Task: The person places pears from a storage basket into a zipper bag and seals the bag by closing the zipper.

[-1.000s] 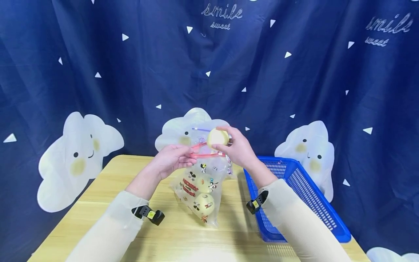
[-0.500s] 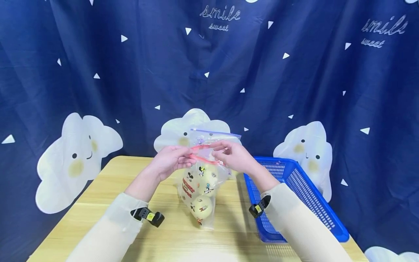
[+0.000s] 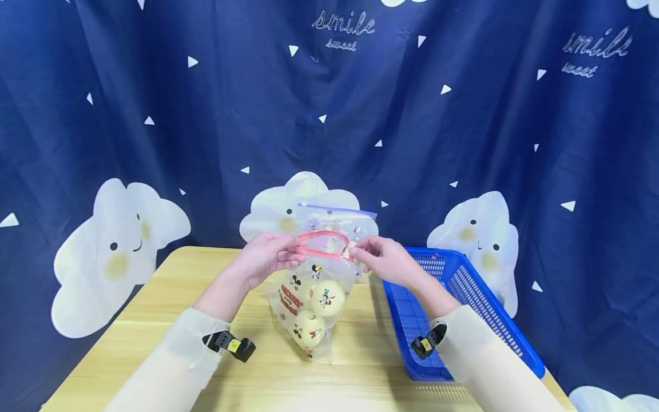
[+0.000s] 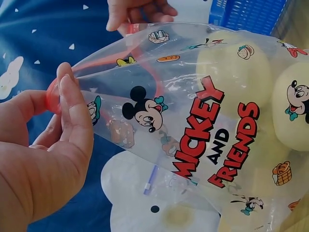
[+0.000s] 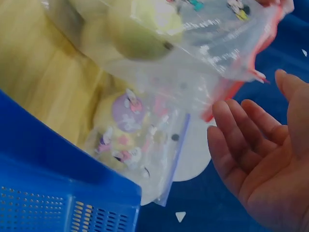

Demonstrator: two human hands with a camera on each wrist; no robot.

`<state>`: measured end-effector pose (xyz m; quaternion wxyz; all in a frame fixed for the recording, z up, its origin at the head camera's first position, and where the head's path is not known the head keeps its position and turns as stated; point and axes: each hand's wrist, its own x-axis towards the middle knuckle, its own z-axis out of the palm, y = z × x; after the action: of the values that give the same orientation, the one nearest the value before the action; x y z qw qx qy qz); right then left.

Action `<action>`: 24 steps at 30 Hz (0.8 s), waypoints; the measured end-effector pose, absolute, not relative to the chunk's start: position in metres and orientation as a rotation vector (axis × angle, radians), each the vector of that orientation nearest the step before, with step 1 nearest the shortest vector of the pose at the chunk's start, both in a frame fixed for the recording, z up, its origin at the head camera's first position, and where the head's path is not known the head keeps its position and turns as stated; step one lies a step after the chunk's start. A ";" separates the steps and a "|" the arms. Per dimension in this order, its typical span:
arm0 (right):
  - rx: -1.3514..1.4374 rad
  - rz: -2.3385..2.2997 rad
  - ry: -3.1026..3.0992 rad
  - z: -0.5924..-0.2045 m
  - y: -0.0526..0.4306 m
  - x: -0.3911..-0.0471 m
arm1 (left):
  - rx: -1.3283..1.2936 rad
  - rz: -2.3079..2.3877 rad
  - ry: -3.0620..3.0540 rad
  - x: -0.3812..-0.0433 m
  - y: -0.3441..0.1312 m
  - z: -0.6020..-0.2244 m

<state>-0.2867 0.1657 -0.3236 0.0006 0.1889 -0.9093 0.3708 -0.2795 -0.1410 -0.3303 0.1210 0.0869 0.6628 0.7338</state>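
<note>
A clear zip bag (image 3: 309, 297) printed with cartoon figures hangs over the table, several round pale-yellow fruits (image 3: 328, 297) inside. Its mouth, edged by a red zip strip (image 3: 321, 253), gapes toward the back. My left hand (image 3: 270, 256) pinches the left end of that strip between thumb and fingers, as the left wrist view also shows. At the strip's right end is my right hand (image 3: 386, 260). In the right wrist view its thumb and slightly bent fingers (image 5: 241, 126) stand apart beside the red edge, with nothing held between them.
Behind stands a second clear bag with a purple zip strip (image 3: 337, 210), with pale contents showing in the right wrist view. A blue perforated basket (image 3: 494, 303) occupies the right of the wooden table (image 3: 170, 303). A dark blue curtain (image 3: 231, 97) hangs behind.
My right hand carried a fruit to the bag's mouth, let it go inside, then drew back right to the strip's end. The left hand kept its pinch on the bag.
</note>
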 end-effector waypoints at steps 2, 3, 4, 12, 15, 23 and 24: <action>0.611 1.145 -2.878 -0.328 0.162 -0.285 | 0.249 2.147 1.926 -0.279 -0.142 -0.331; 0.623 1.134 -2.880 -0.330 0.160 -0.284 | 0.245 2.151 1.922 -0.279 -0.142 -0.332; 0.631 1.121 -2.879 -0.331 0.158 -0.283 | 0.245 2.151 1.920 -0.278 -0.143 -0.332; 0.620 1.073 -2.860 -0.334 0.146 -0.271 | 0.225 2.138 1.922 -0.275 -0.146 -0.338; 0.609 1.079 -2.872 -0.334 0.145 -0.268 | 0.222 2.141 1.913 -0.274 -0.147 -0.340; 0.564 1.049 -2.837 -0.328 0.150 -0.266 | 0.206 2.168 1.974 -0.267 -0.142 -0.341; 0.546 1.053 -2.816 -0.325 0.150 -0.266 | 0.187 2.176 2.005 -0.265 -0.140 -0.340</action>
<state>-0.2661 0.1500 -0.3253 0.0431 0.1786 -0.9207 0.3444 -0.2652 -0.1405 -0.3400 0.0885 0.0628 0.6736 0.7310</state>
